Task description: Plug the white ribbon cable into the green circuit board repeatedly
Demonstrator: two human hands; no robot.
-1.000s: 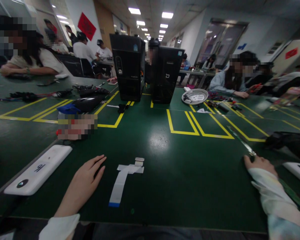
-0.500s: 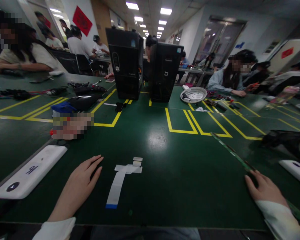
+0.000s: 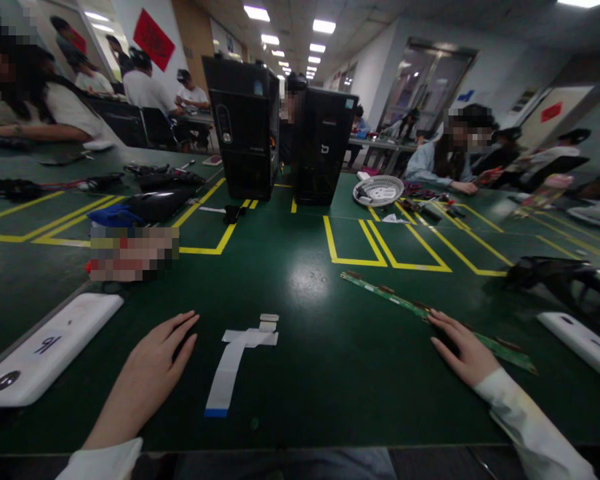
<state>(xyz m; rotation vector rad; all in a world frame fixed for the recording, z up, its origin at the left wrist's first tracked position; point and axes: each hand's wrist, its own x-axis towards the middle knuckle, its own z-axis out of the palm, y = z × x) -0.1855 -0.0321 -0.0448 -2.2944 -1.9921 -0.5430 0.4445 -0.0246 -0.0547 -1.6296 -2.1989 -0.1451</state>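
Observation:
My left hand (image 3: 150, 373) lies on the green table with its fingers stretched out and holds nothing. Just right of it is a white flat ribbon cable (image 3: 225, 377) with a blue end and a small connector at its far end. On the right, a long narrow green circuit board (image 3: 390, 297) lies slantwise on the table. My right hand (image 3: 463, 350) rests across the middle of that board, fingers extended and fingertips touching its edge. The hand covers part of the board.
White devices lie at the left (image 3: 55, 347) and the right (image 3: 580, 343). Two black computer towers (image 3: 325, 147) stand at the back, beside a white basket (image 3: 380, 193). A blurred-out item (image 3: 133, 253) sits beyond my left hand. Other people sit around.
My right hand and the circuit board have moved left, and the board now lies at a flatter slant. My left hand and the ribbon cable have stayed put; the view has shifted slightly.

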